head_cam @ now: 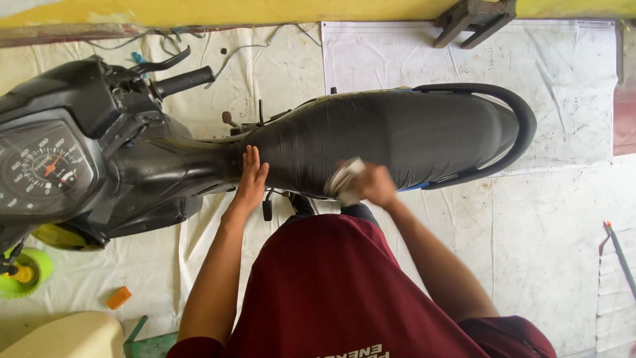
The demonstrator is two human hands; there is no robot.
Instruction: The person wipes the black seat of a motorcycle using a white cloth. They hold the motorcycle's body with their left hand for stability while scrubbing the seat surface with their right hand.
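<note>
A black motorbike lies across the view, its long black seat [404,136] stretching to the right. My left hand [250,180] rests flat, fingers together, on the front end of the seat where it meets the body panel. My right hand [371,184] presses a crumpled white cloth [344,178] against the near side of the seat; the hand is blurred. A black grab rail [523,119] curves around the seat's rear end.
The speedometer [43,169] and handlebar grip [182,81] are at the left. White sheets [550,219] cover the floor. A green round object [26,272] and a small orange block [118,298] lie at lower left. A dark stand [474,20] sits at the top, a thin tool [619,255] at far right.
</note>
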